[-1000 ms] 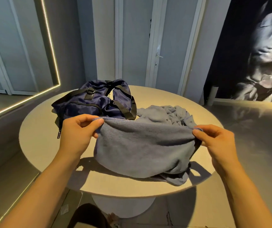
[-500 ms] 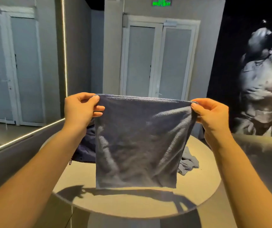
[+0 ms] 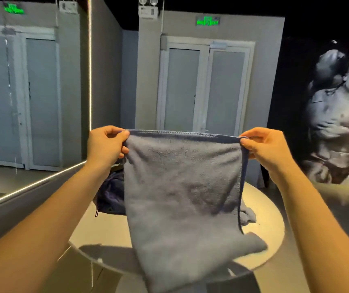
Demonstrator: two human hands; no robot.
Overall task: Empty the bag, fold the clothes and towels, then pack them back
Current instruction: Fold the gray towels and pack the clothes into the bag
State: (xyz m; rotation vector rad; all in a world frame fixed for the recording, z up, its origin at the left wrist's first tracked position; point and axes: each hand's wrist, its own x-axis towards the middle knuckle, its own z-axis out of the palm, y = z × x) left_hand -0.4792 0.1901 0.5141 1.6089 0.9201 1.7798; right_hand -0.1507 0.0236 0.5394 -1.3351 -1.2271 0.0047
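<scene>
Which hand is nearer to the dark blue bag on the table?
Left. The left hand is above the bag; the right hand is across the towel, to its right.

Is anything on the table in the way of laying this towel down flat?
Partly: the bag sits back left on the table, and a crumpled cloth back right. The towel hides the middle.

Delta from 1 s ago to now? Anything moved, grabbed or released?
The left hand and right hand lifted the towel off the table; it was bunched there, now it hangs spread between them. No grip change: each hand pinches a top corner as before. The bag and the crumpled cloth stayed on the table.
</scene>
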